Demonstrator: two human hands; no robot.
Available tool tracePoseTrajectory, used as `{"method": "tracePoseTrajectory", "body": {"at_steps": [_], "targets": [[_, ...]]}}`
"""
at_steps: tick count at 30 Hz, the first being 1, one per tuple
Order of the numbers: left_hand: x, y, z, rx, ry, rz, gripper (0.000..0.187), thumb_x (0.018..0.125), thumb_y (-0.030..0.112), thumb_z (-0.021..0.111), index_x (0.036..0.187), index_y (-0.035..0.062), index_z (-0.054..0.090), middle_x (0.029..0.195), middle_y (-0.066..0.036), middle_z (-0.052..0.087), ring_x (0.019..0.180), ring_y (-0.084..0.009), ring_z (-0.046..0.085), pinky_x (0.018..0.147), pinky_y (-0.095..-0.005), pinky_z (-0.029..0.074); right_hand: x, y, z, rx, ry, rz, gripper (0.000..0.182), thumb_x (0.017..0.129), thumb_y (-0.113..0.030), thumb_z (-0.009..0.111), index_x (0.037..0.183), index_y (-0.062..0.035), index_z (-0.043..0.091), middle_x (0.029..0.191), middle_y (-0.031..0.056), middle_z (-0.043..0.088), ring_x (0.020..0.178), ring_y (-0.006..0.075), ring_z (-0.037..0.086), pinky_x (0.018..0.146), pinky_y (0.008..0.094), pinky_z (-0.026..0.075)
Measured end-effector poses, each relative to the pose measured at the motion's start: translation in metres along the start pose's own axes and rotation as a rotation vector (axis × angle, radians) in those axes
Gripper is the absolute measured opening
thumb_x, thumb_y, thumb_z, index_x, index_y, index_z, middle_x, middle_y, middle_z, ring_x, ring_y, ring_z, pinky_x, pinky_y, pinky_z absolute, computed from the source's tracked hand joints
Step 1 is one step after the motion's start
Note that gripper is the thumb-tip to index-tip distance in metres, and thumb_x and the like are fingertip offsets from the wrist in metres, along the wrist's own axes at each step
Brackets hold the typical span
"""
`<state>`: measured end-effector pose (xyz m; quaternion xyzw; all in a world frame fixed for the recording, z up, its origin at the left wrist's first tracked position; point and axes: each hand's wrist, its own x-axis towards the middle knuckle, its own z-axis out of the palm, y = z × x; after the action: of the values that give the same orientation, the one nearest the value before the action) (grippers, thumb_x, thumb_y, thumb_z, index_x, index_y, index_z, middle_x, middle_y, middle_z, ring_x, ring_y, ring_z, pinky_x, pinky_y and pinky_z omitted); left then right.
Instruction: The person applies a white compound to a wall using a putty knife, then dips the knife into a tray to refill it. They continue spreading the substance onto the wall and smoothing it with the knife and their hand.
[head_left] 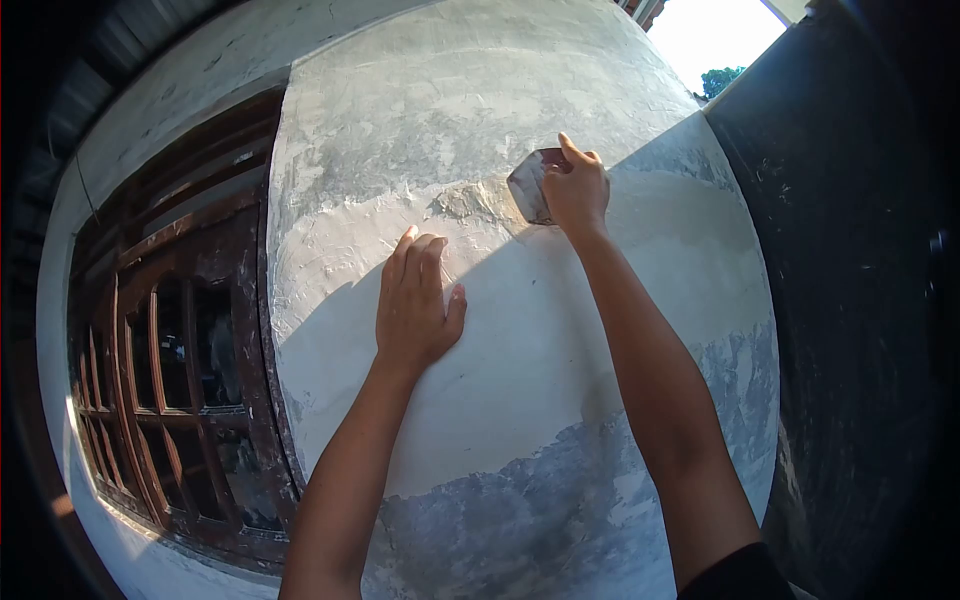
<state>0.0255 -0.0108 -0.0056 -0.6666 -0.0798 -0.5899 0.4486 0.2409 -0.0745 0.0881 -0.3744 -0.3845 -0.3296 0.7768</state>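
My right hand [580,190] grips a putty knife [530,188] with a wide, plaster-smeared blade. The blade lies against the plastered wall [470,370], at the upper edge of a smooth pale coat. Left of the blade is a ridge of rough, wet-looking putty [475,203]. My left hand [412,300] is lower and to the left, its fingers extended upward and thumb apart, with nothing in it. It is at the wall surface; whether the palm touches is hidden.
On the left is a dark wooden window [190,350] with glass panes, set into the wall. A dark wall [850,250] stands close on the right. Sunlight covers the upper wall, and below a slanting line it falls into shadow. Bare grey plaster [500,530] shows low down.
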Motion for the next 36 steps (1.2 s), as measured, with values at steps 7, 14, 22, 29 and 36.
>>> {"method": "tracePoseTrajectory", "body": {"at_steps": [7, 14, 22, 29, 36], "targets": [[0.001, 0.004, -0.001, 0.01, -0.005, -0.011, 0.053, 0.08, 0.013, 0.059, 0.128, 0.0013, 0.04, 0.128, -0.018, 0.047, 0.132, -0.0383, 0.035, 0.108, -0.0468, 0.029, 0.029, -0.007, -0.007, -0.171, 0.032, 0.033, 0.051, 0.076, -0.015, 0.06, 0.127, -0.0169, 0.061, 0.108, 0.0083, 0.061, 0.107, 0.0236, 0.058, 0.096, 0.0374, 0.042], [-0.001, 0.002, -0.003, -0.003, 0.0, 0.005, 0.053, 0.08, 0.014, 0.058, 0.128, 0.0015, 0.04, 0.128, -0.017, 0.047, 0.132, -0.0384, 0.035, 0.108, -0.0467, 0.029, 0.021, -0.001, 0.013, -0.158, -0.004, -0.044, 0.049, 0.076, -0.014, 0.058, 0.124, -0.0218, 0.064, 0.107, 0.0055, 0.062, 0.107, 0.0192, 0.058, 0.097, 0.0363, 0.042], [-0.001, 0.002, -0.001, 0.011, 0.004, -0.009, 0.053, 0.081, 0.014, 0.058, 0.129, 0.0014, 0.039, 0.127, -0.018, 0.047, 0.132, -0.0381, 0.035, 0.108, -0.0466, 0.029, 0.006, -0.006, 0.01, -0.145, -0.097, -0.076, 0.053, 0.074, -0.016, 0.059, 0.127, -0.0178, 0.061, 0.112, 0.0086, 0.061, 0.108, 0.0219, 0.059, 0.094, 0.0344, 0.045], [0.0, 0.002, -0.002, -0.011, 0.005, -0.01, 0.052, 0.081, 0.015, 0.058, 0.128, 0.0005, 0.04, 0.128, -0.019, 0.046, 0.133, -0.0376, 0.034, 0.107, -0.0466, 0.029, -0.007, -0.018, 0.01, 0.038, -0.096, -0.133, 0.051, 0.077, -0.015, 0.057, 0.127, -0.0186, 0.061, 0.108, 0.0083, 0.061, 0.106, 0.0222, 0.06, 0.094, 0.0351, 0.043], [-0.002, 0.001, -0.002, -0.008, 0.015, -0.024, 0.052, 0.081, 0.014, 0.057, 0.128, 0.0003, 0.04, 0.128, -0.019, 0.046, 0.133, -0.0377, 0.034, 0.107, -0.0465, 0.029, -0.007, -0.018, 0.001, -0.09, 0.084, 0.02, 0.051, 0.077, -0.015, 0.061, 0.128, -0.0147, 0.06, 0.107, 0.0088, 0.059, 0.103, 0.0213, 0.059, 0.093, 0.0404, 0.041]]}}
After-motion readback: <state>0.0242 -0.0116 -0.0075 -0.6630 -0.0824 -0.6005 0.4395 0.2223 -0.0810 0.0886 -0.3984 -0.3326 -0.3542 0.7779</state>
